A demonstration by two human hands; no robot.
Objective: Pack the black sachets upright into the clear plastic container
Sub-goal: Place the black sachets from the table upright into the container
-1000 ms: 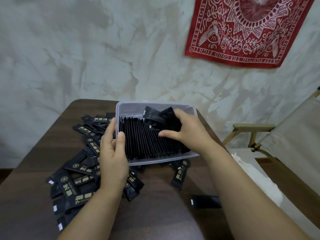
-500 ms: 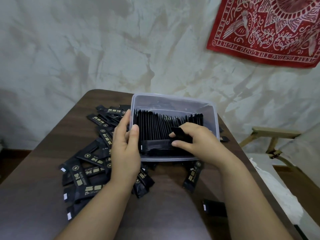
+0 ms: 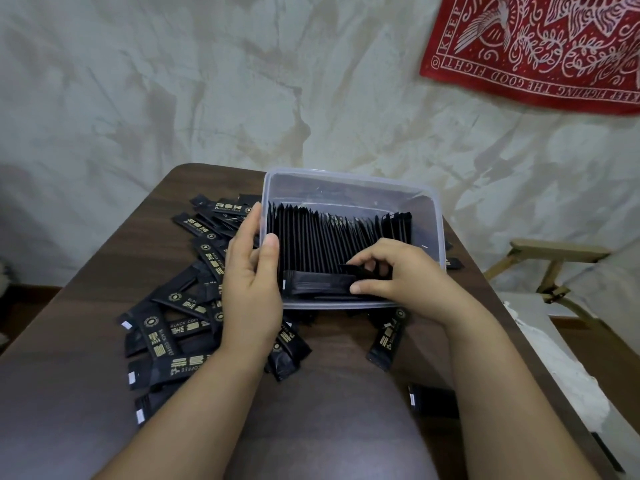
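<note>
A row of black sachets [image 3: 322, 240] stands upright across most of the clear plastic container [image 3: 349, 176]. The left hand [image 3: 251, 289] grips its left wall. The right hand [image 3: 398, 275] pinches what looks like another sachet [image 3: 351, 270] near the front. Many loose sachets [image 3: 173, 327] are left on the bench [image 3: 311, 393].

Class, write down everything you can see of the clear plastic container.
The clear plastic container is a rectangular, lidless tub with rounded corners and a rim, translucent. It sits on the dark table, holding a row of upright black sachets, bare space behind them. The left hand grips its left wall, thumb over the rim; the right hand reaches inside, pinching a sachet.
</note>
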